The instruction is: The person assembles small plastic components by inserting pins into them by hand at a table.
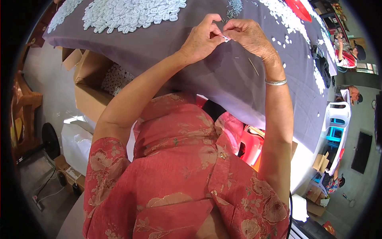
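White plastic, a tiny clip (226, 38), sits pinched between the two hands, which meet fingertip to fingertip over a grey cloth (223, 79); the left hand (201, 38) grips it with thumb and forefinger closed narrow, the other fingers curled in; the right hand (250, 36) closes on the same clip from the other side, its fingers bent tight, so both hands hold the one piece and touch each other there. Whether the clip is one part or two pressed together cannot be told, it is too small.

Beyond the left hand, farther up the cloth, lies a broad heap (131, 14) of the same white pieces; beyond the right hand lies a small bunch of thin pale pins (235, 7), and to that hand's outer side a scatter of white bits (284, 20) runs along the cloth toward its edge, with a red tray (298, 8) near the far corner. Just below the right wrist a thin stick (253, 66) lies on the cloth; the wrist itself wears a silver bangle (276, 82).

Below the left forearm, off the cloth's edge, stands an open cardboard box (89, 85) with a patterned bag inside; under the right forearm a red stool (251, 145) shows; well out to the right stands a white chair (337, 117). The person wears a red flowered shirt (179, 175).
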A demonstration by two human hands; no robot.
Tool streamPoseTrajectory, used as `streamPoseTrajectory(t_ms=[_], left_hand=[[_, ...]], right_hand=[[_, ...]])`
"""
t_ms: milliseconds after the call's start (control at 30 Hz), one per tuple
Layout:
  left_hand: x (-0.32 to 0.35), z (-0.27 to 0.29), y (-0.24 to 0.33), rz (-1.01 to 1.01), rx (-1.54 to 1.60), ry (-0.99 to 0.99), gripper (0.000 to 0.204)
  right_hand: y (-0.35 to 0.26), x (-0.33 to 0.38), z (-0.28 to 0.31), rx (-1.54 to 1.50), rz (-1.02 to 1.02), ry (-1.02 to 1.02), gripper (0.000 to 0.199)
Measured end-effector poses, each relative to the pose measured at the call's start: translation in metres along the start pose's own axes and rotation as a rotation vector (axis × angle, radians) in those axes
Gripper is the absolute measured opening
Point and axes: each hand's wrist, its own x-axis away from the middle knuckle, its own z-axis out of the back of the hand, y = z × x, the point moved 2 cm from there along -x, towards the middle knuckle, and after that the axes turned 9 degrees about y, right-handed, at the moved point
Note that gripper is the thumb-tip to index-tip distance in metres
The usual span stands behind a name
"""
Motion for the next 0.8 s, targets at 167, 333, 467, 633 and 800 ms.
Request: streamPoseTrajectory(t_ms=[167,333,467,633,800], left_hand=[[-0.006,0.004,-0.014,0.030,0.137,0.099,0.041],[-0.013,0.020,-0.021,0.043,0.285,0.369,0.035],[-0.014,0.021,-0.021,-0.041,0.206,0.381,0.035],[-0.013,0.022,-0.021,-0.029,0.177,0.362,0.034],[-0.012,0.019,-0.029,-0.059,0.250,0.338,0.035]], right_hand=[[0.011,0.003,0.005,-0.195,-0.116,0.124,0.011],[0.018,0.011,0.001,-0.026,-0.078,0.113,0.008],[0.015,0.016,-0.008,-0.051,-0.104,0.105,0.008],[0.003,0.018,-0.017,0.173,0.370,0.138,0.016],[-0.006,0.022,-0.030,0.604,0.686,0.152,0.020]])
